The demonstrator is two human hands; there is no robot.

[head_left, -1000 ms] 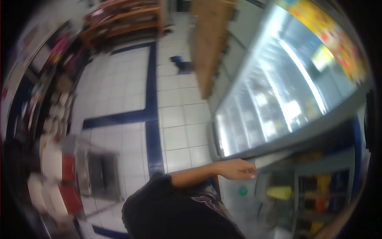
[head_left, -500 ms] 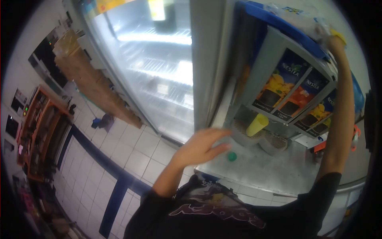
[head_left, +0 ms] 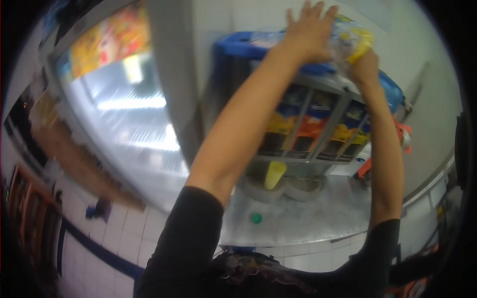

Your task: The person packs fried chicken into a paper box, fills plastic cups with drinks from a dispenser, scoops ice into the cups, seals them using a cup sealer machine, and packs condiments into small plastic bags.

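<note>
My left hand (head_left: 310, 35) is raised over the top of the drink dispenser (head_left: 318, 119), its fingers spread and pointing up. Just right of it, my right hand (head_left: 366, 67) is closed around a clear plastic bag (head_left: 344, 42) with yellow on it. Whether the left palm touches the bag I cannot tell. Beneath the hands is a blue tray (head_left: 236, 45) on top of the dispenser. A yellow cup (head_left: 275, 175) stands tilted in view on the drip tray (head_left: 304, 185) below the dispenser's front.
A lit glass-door fridge (head_left: 134, 114) stands to the left. The dispenser sits on a metal counter (head_left: 308, 223), where a small green round cap (head_left: 256, 218) lies near the front. A blue container (head_left: 391, 92) is at the right behind my forearm.
My left hand has risen from above the counter to the dispenser's top, beside the bag. The view has swung right and up. My right hand still grips the bag.
</note>
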